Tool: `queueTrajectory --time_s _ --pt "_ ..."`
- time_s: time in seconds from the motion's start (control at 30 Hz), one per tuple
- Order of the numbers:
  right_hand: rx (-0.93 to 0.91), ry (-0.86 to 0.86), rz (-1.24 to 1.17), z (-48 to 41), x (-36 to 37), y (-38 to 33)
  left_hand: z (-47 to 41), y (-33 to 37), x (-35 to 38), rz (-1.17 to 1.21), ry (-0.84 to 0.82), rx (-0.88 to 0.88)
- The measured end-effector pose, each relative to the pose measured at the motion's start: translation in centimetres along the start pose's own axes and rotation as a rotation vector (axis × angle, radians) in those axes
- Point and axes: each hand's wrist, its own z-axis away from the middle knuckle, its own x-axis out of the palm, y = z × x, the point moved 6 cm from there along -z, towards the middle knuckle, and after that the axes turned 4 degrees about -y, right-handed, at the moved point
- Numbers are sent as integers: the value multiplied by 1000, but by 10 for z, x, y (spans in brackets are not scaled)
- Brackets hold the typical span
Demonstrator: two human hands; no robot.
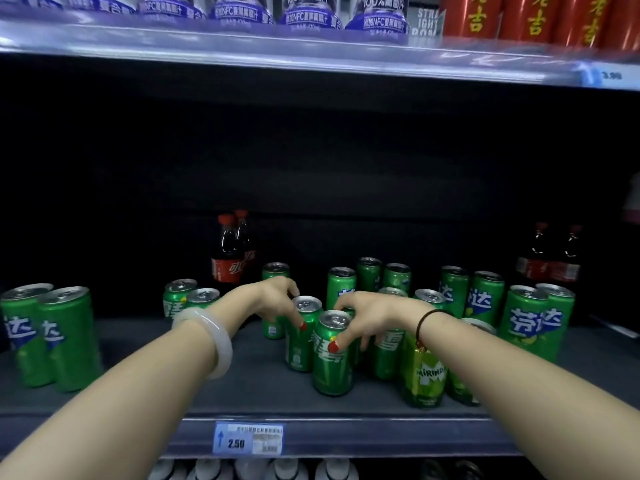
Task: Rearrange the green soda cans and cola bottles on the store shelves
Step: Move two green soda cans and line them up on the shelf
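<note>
- Now the left hand (273,299) is gripping the rear can (300,344) from above, fingers curling over its top and the thumb pressing its side just below the rim.
- The right hand (367,313) is clamping the front can (332,358) the same way, thumb on the near face and fingers reaching over the lid.
- Both cans are standing upright on the shelf (242,379), touching each other, between the two hands.
- Two cola bottles (230,254) are standing just behind the left hand, at the dark back of the shelf; two more bottles (550,261) are standing well to the right of the right hand.
- More green cans (485,296) are clustering behind and to the right of the right hand, with a Mirinda can (424,379) sitting under its wrist.
- A pair of cans (52,337) is standing well to the left of the left hand.
- A price tag (247,443) is hanging on the shelf edge below the hands.
</note>
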Motion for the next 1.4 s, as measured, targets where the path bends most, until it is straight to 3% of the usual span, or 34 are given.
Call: queueTrajectory --time_s 0.33,0.93,1.4 --pt "2 9 -36 -8 0 4 -13 -15 19 251 -18 54" --pt "-94 199 -194 60 12 -8 64 -5 16 206 -1 122" --pt "-29 265 -183 154 19 42 112 76 64 167 -89 239"
